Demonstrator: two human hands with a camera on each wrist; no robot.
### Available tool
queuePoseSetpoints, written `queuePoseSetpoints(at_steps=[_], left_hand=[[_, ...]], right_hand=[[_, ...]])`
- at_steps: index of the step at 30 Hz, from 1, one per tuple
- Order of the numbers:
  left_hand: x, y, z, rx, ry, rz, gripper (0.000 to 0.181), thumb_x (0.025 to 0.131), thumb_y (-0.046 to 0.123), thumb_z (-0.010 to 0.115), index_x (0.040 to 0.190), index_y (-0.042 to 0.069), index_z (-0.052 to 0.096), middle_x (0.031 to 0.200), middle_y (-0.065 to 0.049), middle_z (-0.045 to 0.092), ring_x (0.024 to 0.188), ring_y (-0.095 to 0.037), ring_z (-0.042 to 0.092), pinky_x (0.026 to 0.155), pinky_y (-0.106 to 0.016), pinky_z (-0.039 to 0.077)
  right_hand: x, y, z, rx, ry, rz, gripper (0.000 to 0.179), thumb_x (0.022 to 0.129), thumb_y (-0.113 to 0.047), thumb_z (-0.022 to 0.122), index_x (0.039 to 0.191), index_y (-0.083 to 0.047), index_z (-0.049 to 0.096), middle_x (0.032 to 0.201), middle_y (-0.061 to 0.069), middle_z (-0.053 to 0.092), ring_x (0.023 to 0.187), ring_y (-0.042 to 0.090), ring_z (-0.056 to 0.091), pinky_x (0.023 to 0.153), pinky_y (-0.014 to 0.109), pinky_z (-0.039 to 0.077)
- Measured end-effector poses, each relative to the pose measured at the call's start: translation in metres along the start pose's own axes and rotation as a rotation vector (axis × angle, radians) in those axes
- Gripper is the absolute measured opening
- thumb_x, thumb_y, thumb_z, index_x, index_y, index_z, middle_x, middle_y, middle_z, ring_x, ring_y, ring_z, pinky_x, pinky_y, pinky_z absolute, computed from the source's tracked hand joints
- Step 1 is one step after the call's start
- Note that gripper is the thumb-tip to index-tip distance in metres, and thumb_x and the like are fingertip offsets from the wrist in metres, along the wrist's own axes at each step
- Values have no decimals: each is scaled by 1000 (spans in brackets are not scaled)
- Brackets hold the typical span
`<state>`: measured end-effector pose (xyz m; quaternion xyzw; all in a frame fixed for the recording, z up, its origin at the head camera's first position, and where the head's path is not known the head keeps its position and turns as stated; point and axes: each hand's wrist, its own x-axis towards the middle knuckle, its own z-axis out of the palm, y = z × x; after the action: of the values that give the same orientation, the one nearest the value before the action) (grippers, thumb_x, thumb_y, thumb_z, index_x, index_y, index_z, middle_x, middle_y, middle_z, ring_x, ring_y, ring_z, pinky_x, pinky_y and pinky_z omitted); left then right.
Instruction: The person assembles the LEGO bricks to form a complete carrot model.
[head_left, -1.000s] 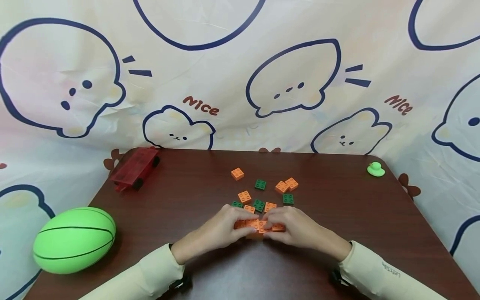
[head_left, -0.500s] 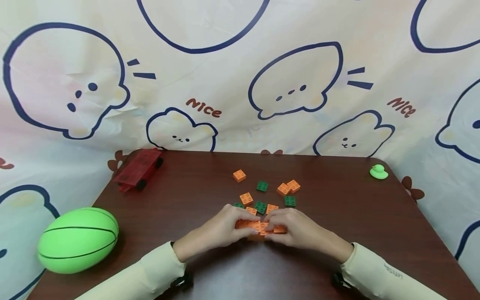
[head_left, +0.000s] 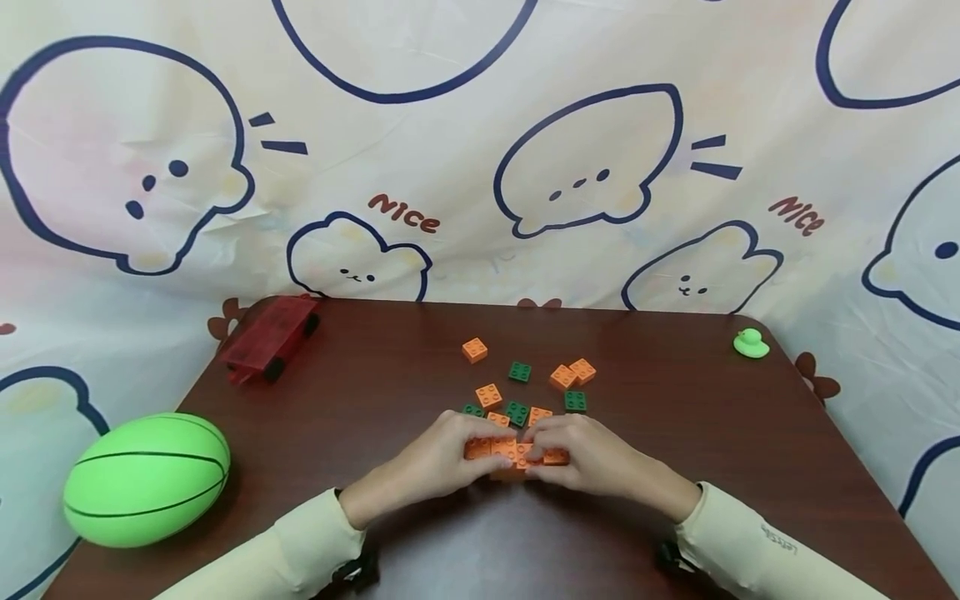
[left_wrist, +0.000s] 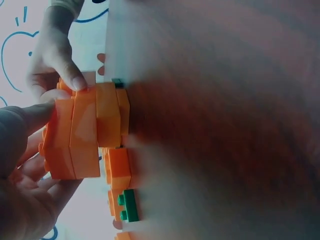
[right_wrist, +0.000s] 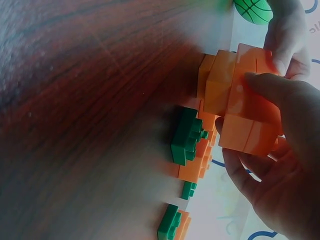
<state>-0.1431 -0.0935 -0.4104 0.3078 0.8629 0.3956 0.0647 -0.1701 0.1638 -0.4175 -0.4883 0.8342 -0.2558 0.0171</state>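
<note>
An assembled stack of orange toy building bricks (head_left: 504,451) sits at the middle of the table between both hands. Its upper layers overhang narrower lower ones, as the left wrist view shows. My left hand (head_left: 442,454) grips the stack's left end, thumb on the near side and fingers behind. At the right end, my right hand (head_left: 592,454) holds it the same way, its thumb (right_wrist: 272,85) pressed flat on the near face. Both sets of fingertips come close together at the stack's middle. The fingers partly cover its studded top.
Loose orange bricks (head_left: 475,350) and green bricks (head_left: 520,372) lie scattered behind the hands. A green ball (head_left: 147,481) rests at the left edge, a red toy car (head_left: 273,337) at the back left. A green rubber duck (head_left: 751,343) stands far right.
The head view shifts slightly. Both hands keep their grip on the brick stack, which stays in the same place.
</note>
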Motion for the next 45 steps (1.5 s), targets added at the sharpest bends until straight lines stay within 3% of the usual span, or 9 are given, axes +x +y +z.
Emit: queuePoseSetpoints(at_steps=[5,12,18,28,32,36,38,41,45], left_hand=[[-1,-1,-1,16,61,6,30,93,30,79,119,16,78,114,3,78,89,-2,66,75,-18,55],[1,0,-5,-27,49,-8,22,91,24,80,111,14,81,100,2,78,71,-2,54,59,-18,48],[-1,3,-2,-29,24,-9,21,93,22,79,112,13,80,96,2,76,68,-2,50,59,-17,46],[-4,0,-1,-28,50,-3,21,94,23,77,113,14,79,105,1,77,73,-5,55,63,-18,50],[-4,-1,-1,-7,36,8,23,95,25,76,115,14,78,108,1,78,73,-2,55,65,-18,51],[-3,0,-2,15,33,34,23,95,24,76,115,13,78,110,-1,78,72,2,54,67,-17,51],[-3,0,-3,15,35,32,24,94,24,77,115,12,78,110,-1,78,68,2,51,63,-17,49],[-4,1,-4,13,26,20,24,94,23,76,116,12,78,111,-2,78,63,2,47,59,-17,46],[-4,2,-4,14,17,22,24,95,22,76,116,11,78,112,-2,78,66,3,51,62,-17,48]], right_hand=[[1,1,-1,3,5,-8,7,91,-25,80,88,-24,73,108,-7,74,95,4,69,82,24,59],[3,2,0,10,7,-14,6,91,-25,80,91,-23,75,107,-7,74,95,3,69,82,25,59],[0,1,2,14,-9,-4,5,93,-27,79,93,-24,76,108,-6,74,95,4,68,83,25,59],[2,2,1,17,11,-23,9,91,-23,80,88,-24,72,107,-7,73,92,3,67,81,23,59],[5,2,-4,38,-31,-16,8,94,-32,77,90,-25,74,107,-8,74,93,1,67,82,23,59],[19,9,-19,102,-67,-5,14,98,-37,71,94,-25,78,103,-10,75,89,0,67,79,23,58],[30,14,-27,115,-58,11,13,99,-32,71,96,-22,79,100,-9,76,87,1,67,77,23,58],[49,26,-31,68,-41,36,10,97,-24,73,100,-16,79,99,-7,76,87,5,68,77,25,59],[74,41,-26,0,-77,34,10,93,-17,77,102,-12,78,109,4,76,101,16,71,88,36,60]])
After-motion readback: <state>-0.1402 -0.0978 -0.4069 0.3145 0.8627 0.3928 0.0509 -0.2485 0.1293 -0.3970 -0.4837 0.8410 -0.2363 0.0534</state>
